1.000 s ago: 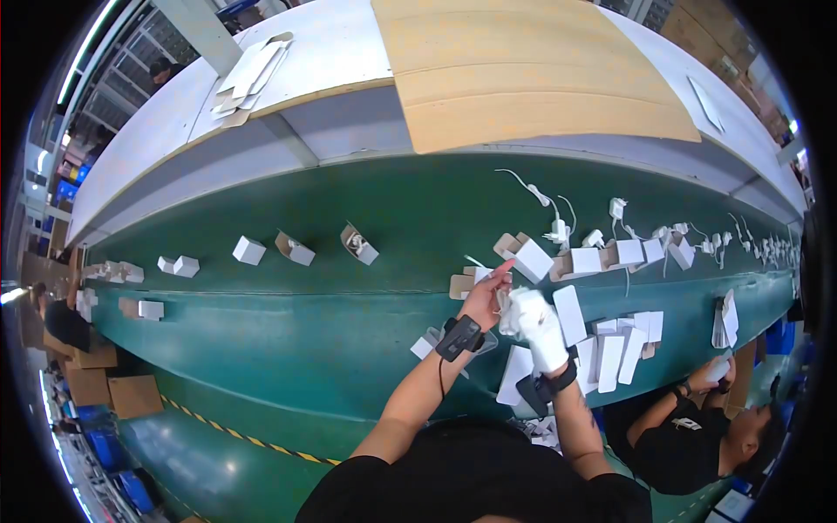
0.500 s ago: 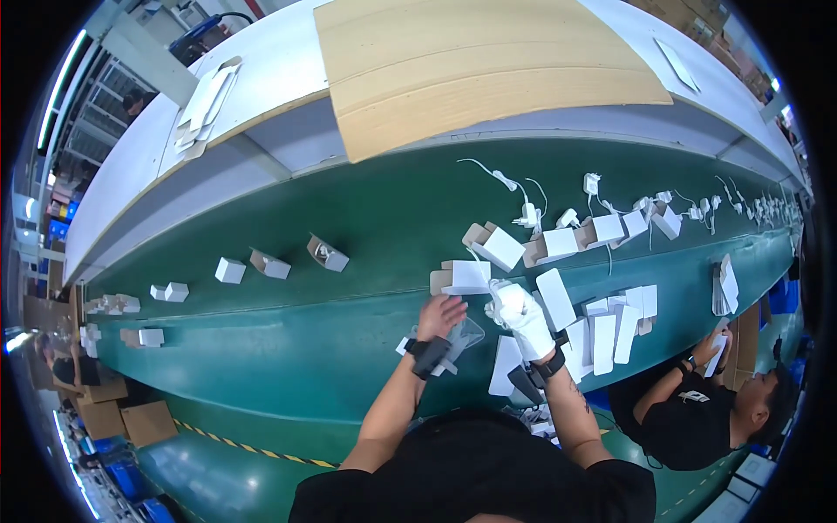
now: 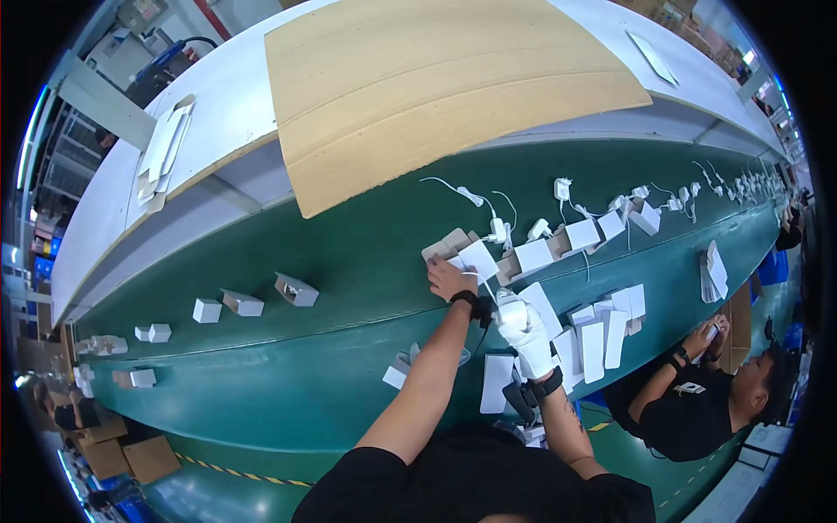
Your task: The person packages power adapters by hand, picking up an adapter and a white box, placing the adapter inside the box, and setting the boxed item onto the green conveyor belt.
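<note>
Reaching far across the green bench [image 3: 261, 392] with the left hand [image 3: 452, 281], over to the open box [image 3: 478, 260], now at its left end with fingers bent; cannot tell whether grasping or just resting! Just nearer and to the right, curling the gloved fingers of the right hand [image 3: 523, 327], too white-on-white to tell what, if anything, is inside. Beyond, adapters [image 3: 498, 232] on the far side; cartons [image 3: 592, 349] lying near right; more boxes [image 3: 298, 292] out left.
</note>
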